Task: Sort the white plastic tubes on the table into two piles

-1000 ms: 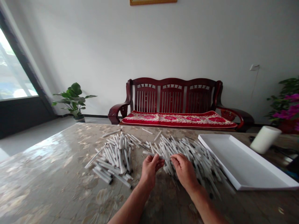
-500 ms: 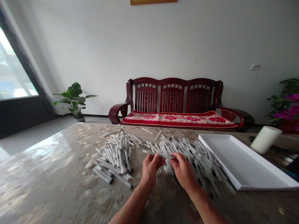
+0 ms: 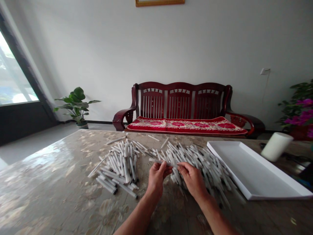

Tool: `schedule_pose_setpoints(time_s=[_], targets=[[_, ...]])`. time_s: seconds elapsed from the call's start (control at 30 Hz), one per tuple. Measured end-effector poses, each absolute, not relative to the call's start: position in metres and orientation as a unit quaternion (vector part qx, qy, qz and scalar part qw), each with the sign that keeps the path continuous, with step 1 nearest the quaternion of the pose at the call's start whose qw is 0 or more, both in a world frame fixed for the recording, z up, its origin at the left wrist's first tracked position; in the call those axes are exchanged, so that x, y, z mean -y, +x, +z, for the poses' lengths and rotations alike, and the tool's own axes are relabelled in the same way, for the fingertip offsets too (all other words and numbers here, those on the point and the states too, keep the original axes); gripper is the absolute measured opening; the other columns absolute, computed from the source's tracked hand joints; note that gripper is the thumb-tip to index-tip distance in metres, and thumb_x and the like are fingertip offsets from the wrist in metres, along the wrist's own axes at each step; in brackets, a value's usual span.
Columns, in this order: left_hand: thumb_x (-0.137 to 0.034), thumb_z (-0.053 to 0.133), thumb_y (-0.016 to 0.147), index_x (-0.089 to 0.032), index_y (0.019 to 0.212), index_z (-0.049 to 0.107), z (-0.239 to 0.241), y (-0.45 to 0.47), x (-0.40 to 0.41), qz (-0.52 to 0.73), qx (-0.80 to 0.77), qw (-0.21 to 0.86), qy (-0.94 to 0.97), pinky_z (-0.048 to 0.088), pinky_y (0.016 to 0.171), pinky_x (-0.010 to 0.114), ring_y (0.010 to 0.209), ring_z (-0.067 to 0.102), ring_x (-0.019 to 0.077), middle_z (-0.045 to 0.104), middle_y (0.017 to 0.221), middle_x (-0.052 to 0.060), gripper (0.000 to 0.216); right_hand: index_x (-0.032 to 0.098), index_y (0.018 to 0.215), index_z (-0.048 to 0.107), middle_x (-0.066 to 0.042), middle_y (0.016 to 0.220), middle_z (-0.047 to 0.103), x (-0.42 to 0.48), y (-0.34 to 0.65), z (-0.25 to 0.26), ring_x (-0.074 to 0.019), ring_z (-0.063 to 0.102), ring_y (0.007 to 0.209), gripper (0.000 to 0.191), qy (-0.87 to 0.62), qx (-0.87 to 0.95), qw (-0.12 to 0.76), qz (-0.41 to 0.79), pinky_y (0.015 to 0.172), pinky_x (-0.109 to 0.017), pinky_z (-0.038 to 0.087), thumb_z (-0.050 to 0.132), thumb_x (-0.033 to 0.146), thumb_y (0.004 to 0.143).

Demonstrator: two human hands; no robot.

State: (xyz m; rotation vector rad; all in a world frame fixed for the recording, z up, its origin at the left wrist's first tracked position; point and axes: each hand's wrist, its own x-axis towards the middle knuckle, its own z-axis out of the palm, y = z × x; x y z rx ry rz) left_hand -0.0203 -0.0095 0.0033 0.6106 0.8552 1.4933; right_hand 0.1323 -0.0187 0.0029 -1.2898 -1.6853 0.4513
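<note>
Left hand (image 3: 156, 176) and right hand (image 3: 192, 178) pinch a pen (image 3: 155, 160).

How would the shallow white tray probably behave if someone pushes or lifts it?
The shallow white tray is probably light for its size, as its walls look thin. Being low and wide, it should slide rather than tip. Its broad base may sag when lifted.

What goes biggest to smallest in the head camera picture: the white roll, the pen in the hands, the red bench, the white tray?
1. Red bench
2. White tray
3. White roll
4. Pen, long but very thin
</note>
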Motion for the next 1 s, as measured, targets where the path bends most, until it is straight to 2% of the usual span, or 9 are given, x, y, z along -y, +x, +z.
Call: schedule_pose_setpoints(time_s=[0.13,0.33,0.43,0.53,0.6,0.7,0.8,0.9,1.0], targets=[[-0.050,0.089,0.052,-0.014,0.072,0.059,0.0036,-0.0193,0.0110,0.644,-0.376,0.607,0.275,0.056,0.060,0.024,0.060,0.069,0.0149,0.069,0.063,0.002,0.051,0.021,0.082,0.072,-0.005,0.069,0.073,0.0187,0.1321,0.0023,-0.0191,0.069,0.062,0.036,-0.529,0.690,0.451,0.201,0.058,-0.026,0.050,0.046,0.042,0.096],[-0.048,0.090,0.052,-0.015,0.068,0.057,0.0013,-0.0210,0.0105,0.648,-0.380,0.613,0.246,0.057,0.061,0.024,0.062,0.069,0.0153,0.067,0.062,0.001,0.049,0.023,0.095,0.074,-0.009,0.093,0.076,0.0175,0.1301,0.0022,-0.0228,0.072,0.088,0.023,-0.487,0.710,0.497,0.109,0.081,-0.033,0.054,0.055,0.035,0.090],[-0.049,0.090,0.050,-0.014,0.071,0.060,0.0018,-0.0220,0.0088,0.651,-0.375,0.609,0.255,0.057,0.060,0.024,0.062,0.069,0.0148,0.068,0.064,0.001,0.051,0.022,0.103,0.072,-0.008,0.091,0.077,0.0191,0.1302,0.0017,-0.0221,0.073,0.083,0.027,-0.511,0.687,0.484,0.182,0.073,-0.030,0.055,0.055,0.041,0.091],[-0.049,0.090,0.050,-0.014,0.072,0.061,0.0020,-0.0216,0.0087,0.652,-0.374,0.606,0.261,0.056,0.059,0.024,0.060,0.068,0.0143,0.069,0.064,0.001,0.051,0.021,0.089,0.072,-0.006,0.072,0.074,0.0197,0.1307,-0.0002,-0.0201,0.071,0.065,0.037,-0.530,0.673,0.456,0.242,0.059,-0.026,0.052,0.045,0.046,0.096],[-0.049,0.090,0.051,-0.014,0.071,0.060,0.0020,-0.0208,0.0094,0.650,-0.376,0.608,0.260,0.056,0.059,0.023,0.060,0.068,0.0143,0.068,0.062,0.001,0.050,0.022,0.082,0.071,-0.006,0.067,0.073,0.0189,0.1309,-0.0012,-0.0199,0.070,0.062,0.038,-0.534,0.678,0.452,0.226,0.057,-0.026,0.051,0.044,0.044,0.096],[-0.050,0.090,0.050,-0.015,0.068,0.058,0.0023,-0.0204,0.0102,0.647,-0.378,0.615,0.245,0.056,0.059,0.023,0.060,0.068,0.0140,0.067,0.060,0.001,0.051,0.022,0.088,0.072,-0.008,0.084,0.076,0.0174,0.1308,-0.0002,-0.0230,0.072,0.079,0.026,-0.516,0.693,0.479,0.154,0.072,-0.030,0.054,0.053,0.039,0.091],[-0.049,0.091,0.048,-0.015,0.067,0.058,0.0031,-0.0212,0.0096,0.648,-0.375,0.620,0.235,0.056,0.059,0.022,0.061,0.069,0.0140,0.068,0.061,0.001,0.052,0.022,0.096,0.072,-0.009,0.094,0.076,0.0178,0.1302,0.0028,-0.0238,0.072,0.088,0.022,-0.505,0.686,0.500,0.154,0.079,-0.032,0.054,0.058,0.037,0.087],[-0.048,0.092,0.047,-0.014,0.068,0.058,0.0032,-0.0219,0.0088,0.650,-0.371,0.621,0.235,0.056,0.058,0.022,0.060,0.068,0.0136,0.068,0.063,0.001,0.052,0.021,0.099,0.071,-0.008,0.085,0.077,0.0194,0.1294,0.0043,-0.0224,0.073,0.076,0.029,-0.515,0.669,0.485,0.227,0.068,-0.029,0.056,0.053,0.042,0.091],[-0.047,0.092,0.049,-0.015,0.067,0.057,0.0020,-0.0220,0.0087,0.650,-0.368,0.621,0.238,0.057,0.058,0.022,0.061,0.069,0.0140,0.068,0.062,0.001,0.051,0.021,0.087,0.071,-0.006,0.071,0.074,0.0194,0.1295,0.0028,-0.0208,0.071,0.062,0.035,-0.522,0.663,0.467,0.263,0.057,-0.027,0.054,0.046,0.044,0.094]])
